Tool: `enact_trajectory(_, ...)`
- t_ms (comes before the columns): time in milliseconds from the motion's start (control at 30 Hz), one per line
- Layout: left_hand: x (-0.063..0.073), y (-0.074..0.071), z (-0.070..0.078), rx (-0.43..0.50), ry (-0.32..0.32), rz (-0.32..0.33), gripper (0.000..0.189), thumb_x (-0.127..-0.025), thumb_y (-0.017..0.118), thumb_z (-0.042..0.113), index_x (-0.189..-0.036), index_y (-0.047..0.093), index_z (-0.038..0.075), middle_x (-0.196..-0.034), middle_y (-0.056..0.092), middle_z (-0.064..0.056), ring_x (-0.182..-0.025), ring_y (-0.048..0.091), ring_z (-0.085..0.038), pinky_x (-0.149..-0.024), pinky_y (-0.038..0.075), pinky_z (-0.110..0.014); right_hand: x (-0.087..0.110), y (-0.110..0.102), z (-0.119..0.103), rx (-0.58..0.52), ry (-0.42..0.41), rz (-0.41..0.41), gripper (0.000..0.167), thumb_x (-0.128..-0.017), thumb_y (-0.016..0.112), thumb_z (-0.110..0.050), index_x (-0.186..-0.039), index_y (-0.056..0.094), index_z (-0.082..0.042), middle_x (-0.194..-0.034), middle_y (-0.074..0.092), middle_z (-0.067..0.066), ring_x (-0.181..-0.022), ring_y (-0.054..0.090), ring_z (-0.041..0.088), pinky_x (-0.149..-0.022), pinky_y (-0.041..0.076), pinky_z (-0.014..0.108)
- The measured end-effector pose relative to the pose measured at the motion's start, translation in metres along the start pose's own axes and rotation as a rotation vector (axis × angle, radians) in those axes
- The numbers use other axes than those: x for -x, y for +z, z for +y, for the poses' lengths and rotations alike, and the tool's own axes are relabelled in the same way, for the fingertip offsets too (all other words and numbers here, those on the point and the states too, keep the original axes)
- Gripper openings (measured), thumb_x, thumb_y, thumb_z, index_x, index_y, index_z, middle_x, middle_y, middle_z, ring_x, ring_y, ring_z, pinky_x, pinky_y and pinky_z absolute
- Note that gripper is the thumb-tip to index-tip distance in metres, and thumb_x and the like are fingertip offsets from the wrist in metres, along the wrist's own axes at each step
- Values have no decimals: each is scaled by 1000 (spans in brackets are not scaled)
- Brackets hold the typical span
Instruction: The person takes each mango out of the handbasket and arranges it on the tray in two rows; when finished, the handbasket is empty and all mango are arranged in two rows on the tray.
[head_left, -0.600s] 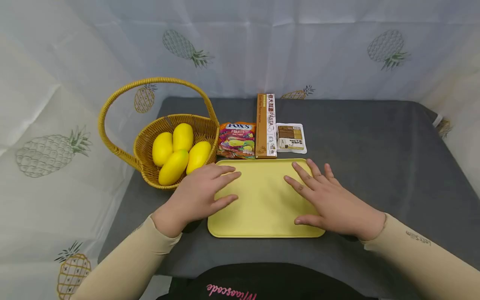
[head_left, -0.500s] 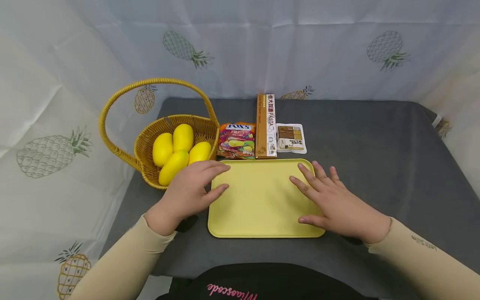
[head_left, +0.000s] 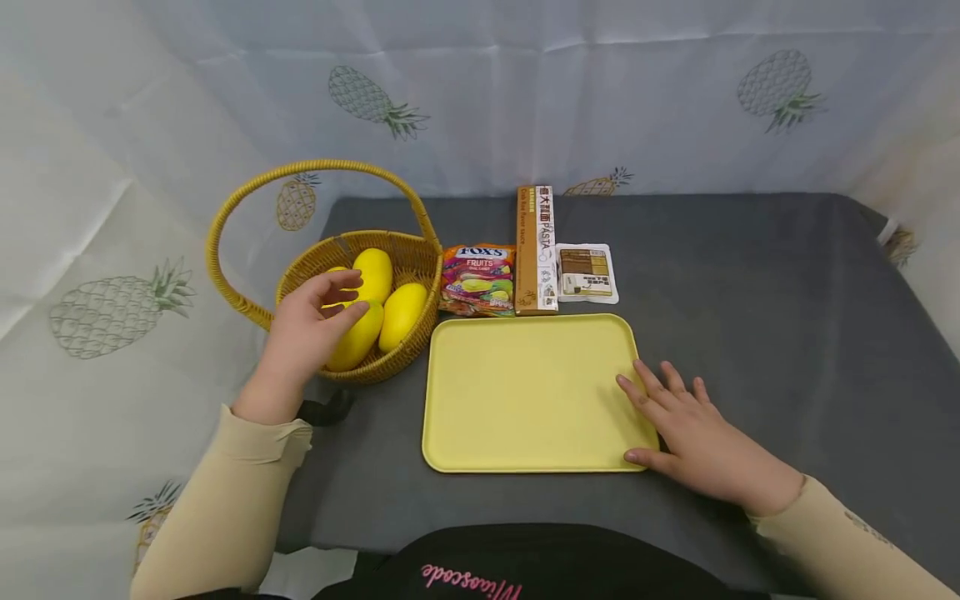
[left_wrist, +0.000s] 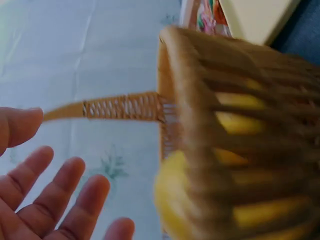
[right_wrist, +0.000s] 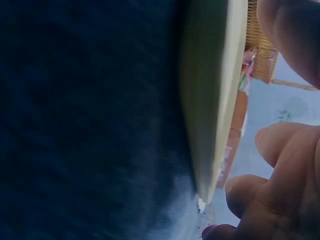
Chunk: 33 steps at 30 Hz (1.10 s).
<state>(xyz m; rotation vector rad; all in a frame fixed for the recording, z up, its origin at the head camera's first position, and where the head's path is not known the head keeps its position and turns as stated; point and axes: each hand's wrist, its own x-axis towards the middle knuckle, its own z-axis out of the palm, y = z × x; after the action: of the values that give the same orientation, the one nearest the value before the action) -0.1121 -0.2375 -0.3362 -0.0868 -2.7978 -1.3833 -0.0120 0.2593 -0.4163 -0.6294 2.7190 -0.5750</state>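
Note:
My left hand (head_left: pixel 303 329) is above the near left side of the wicker basket (head_left: pixel 405 358), thumb and fingers spread apart with nothing between them. Below and beyond it lie several yellow mangoes (head_left: pixel 403 315), one partly hidden by the fingers. In the left wrist view the fingers hang over the rim side of the basket (left_wrist: pixel 180 65), and a mango (left_wrist: pixel 172 195) shows past the rim. My right hand (head_left: pixel 697 442) hovers with straight, parted fingers at the right edge of the yellow tray (head_left: pixel 536 392). In the right wrist view its fingers are beside the tray's edge (right_wrist: pixel 232 70).
Behind the tray stand a bag of Fox's fruit candy (head_left: pixel 478 279), a long pasta box (head_left: pixel 536 250) and a flat white packet (head_left: pixel 587 273). The basket's tall arched handle (head_left: pixel 322 167) rises on the left. A pineapple-print curtain (head_left: pixel 525 100) hangs behind the grey table (head_left: pixel 750 308).
My left hand has moved left and up, from the tray's left edge to over the basket of mangoes. The right hand has shifted right and slightly nearer along the tray's edge.

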Motion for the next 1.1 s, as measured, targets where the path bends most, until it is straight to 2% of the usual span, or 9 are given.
enact_trajectory(200, -3, -7, -12, 63, -92, -23, 54, -109, 71, 18, -159, 56, 2, -158, 61, -16, -146, 57, -37, -122, 47, -52, 4, 8, 5, -53, 18, -16, 100, -97, 81, -55, -176, 31, -17, -184, 19, 20, -164, 12, 63, -122, 12, 87)
enact_trajectory(300, -4, -8, -17, 55, -124, -54, 55, -109, 71, 19, -160, 56, 4, -161, 59, -16, -149, 55, -37, -120, 47, -50, 6, 9, 7, -74, 33, -26, 103, -96, 82, -54, -177, 29, -18, -185, 16, 19, -165, 9, 63, -123, 9, 87)
enact_trajectory(533, -5, -10, -27, -9, -180, -124, 58, -108, 72, 19, -162, 54, 5, -164, 55, -18, -153, 52, -40, -121, 47, -57, 9, 12, 9, -98, 30, -40, 106, -95, 81, -59, -178, 26, -20, -186, 10, 17, -165, 6, 63, -123, 7, 87)
enact_trajectory(700, -5, -9, -30, -51, -190, -140, 56, -106, 74, 18, -158, 57, 5, -161, 57, -19, -152, 52, -41, -119, 49, -57, 8, 14, 8, -110, 29, -39, 106, -95, 81, -59, -178, 26, -21, -186, 9, 17, -165, 7, 63, -123, 7, 87)
enact_trajectory(900, -8, -5, -31, -150, -205, -158, 52, -104, 77, 22, -151, 63, 6, -158, 59, -22, -152, 51, -44, -118, 49, -59, 8, 15, 8, -115, 28, -37, 106, -95, 81, -57, -178, 25, -21, -186, 9, 17, -165, 7, 63, -123, 7, 86)
enact_trajectory(1100, -8, 0, -34, -272, -149, -163, 57, -102, 80, 22, -154, 62, 6, -160, 57, -22, -147, 54, -48, -118, 47, -62, 7, 15, 8, -115, 32, -37, 107, -95, 81, -58, -178, 24, -21, -186, 9, 17, -165, 8, 62, -123, 9, 87)
